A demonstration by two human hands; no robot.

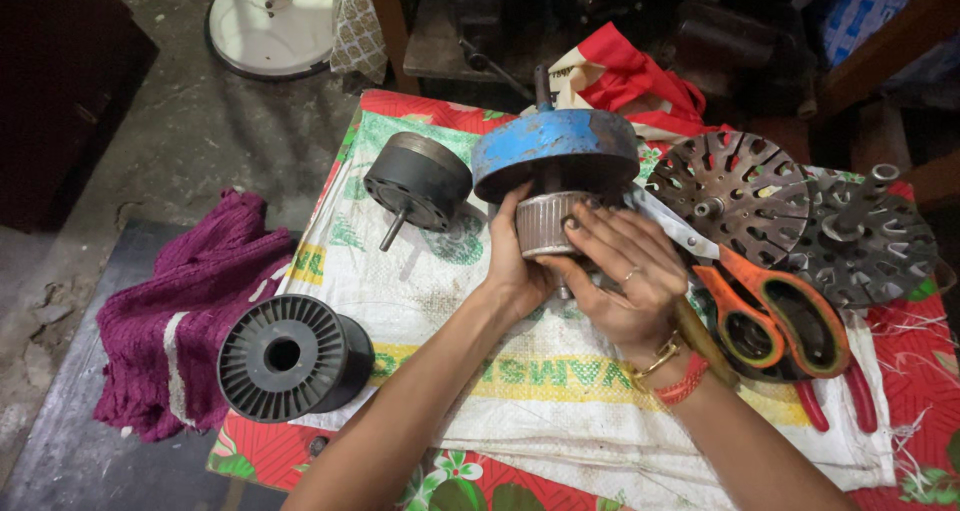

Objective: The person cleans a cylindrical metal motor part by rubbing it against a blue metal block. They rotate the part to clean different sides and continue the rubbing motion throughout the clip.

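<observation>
Sacking (pixel 560 411) covers a red floral table (pixel 930 391) above grey concrete floor (pixel 190 121).

motor rotor (pixel 555 186) sits mid-table, spool (pixel 290 356) to its left, scissors (pixel 775 316) and slotted discs (pixel 740 191) right.

Motor housing (pixel 556 151) blue, chipped paint. Rotor core (pixel 545 223) grey, ribbed. Spool (pixel 290 357) black. Scissors (pixel 770 306) orange/green handles. Cloth (pixel 180 311) magenta knit. Sack (pixel 470 371) white with green/yellow print. Worktop (pixel 920 371) cover red floral.
</observation>
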